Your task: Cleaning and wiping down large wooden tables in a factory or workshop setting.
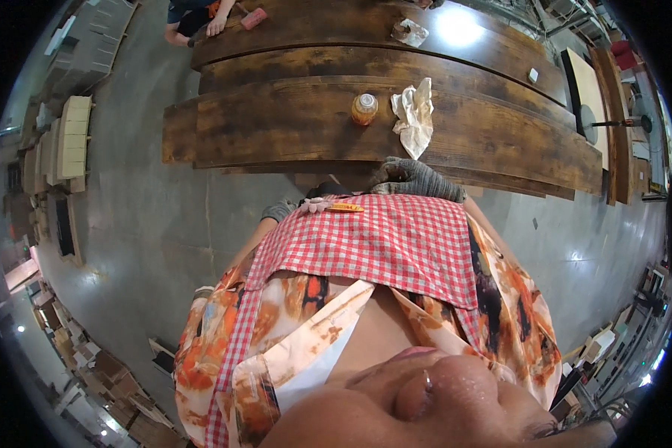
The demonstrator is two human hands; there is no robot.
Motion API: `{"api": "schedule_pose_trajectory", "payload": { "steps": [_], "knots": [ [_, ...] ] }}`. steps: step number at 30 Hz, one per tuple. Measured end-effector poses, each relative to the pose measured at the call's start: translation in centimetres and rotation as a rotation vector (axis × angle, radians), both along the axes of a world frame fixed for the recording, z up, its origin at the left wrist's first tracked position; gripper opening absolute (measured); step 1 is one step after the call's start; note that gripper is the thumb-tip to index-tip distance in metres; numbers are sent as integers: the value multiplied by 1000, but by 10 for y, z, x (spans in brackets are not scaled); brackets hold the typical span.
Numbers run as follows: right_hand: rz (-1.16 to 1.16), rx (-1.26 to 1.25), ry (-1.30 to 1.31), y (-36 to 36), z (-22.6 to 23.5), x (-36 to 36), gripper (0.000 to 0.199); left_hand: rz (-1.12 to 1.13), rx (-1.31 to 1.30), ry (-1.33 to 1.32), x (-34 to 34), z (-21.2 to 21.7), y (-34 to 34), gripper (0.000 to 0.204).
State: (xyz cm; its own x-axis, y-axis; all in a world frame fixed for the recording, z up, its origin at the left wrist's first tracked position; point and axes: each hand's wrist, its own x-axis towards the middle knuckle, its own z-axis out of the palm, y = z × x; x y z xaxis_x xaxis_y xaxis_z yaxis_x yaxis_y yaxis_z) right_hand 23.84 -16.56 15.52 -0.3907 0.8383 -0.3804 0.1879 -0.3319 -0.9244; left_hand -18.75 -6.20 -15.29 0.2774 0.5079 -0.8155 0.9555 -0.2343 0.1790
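Dark wooden tabletop (291, 119) carries an orange bottle (364, 109), a crumpled rag (414, 116) and a pink block (253, 18).

Grey knit gloves, red-checked apron (396, 239), orange-patterned shirt (515, 299) — short sleeves

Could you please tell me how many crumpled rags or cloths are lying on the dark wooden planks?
2. A crumpled pale cloth lies on the near dark wooden plank, beside the small orange bottle. A smaller crumpled rag lies on the far plank. Others may be hidden.
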Motion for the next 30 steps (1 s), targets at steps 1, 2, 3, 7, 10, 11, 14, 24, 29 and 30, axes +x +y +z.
{"api": "schedule_pose_trajectory", "payload": {
  "steps": [1, 2, 3, 7, 10, 11, 14, 24, 29, 30],
  "knots": [
    [65, 18, 20, 16, -13, -2, 39, 57, 39, 31, -18, 8, -1, 57],
    [62, 63, 0, 6, -6, 9, 37, 18, 33, 30, -5, 11, 11, 58],
    [85, 57, 8, 6, -3, 14, 37, 82, -30, 92, 3, 26, 18, 58],
    [27, 135, 152, -1, 13, 39, 37, 175, 131, -190, 41, 104, 61, 47],
    [-344, -150, 34, -12, -10, 72, 51, 321, 146, -229, 76, 158, 91, 46],
    [-408, -144, 19, -10, -28, 87, 48, 337, 116, -237, 83, 163, 95, 52],
    [-453, -47, 6, 15, -40, 108, 47, 283, 220, -362, 127, 186, 87, 52],
    [-270, 583, -1203, 118, -97, 21, 68, 253, 131, -299, 140, 270, 75, 82],
    [-114, 632, -1275, 104, -159, 15, 65, 325, 277, -398, 164, 234, 79, 93],
    [-110, 641, -1267, 109, -158, 12, 65, 496, 168, -682, 155, 199, 79, 102]
  ]
}}
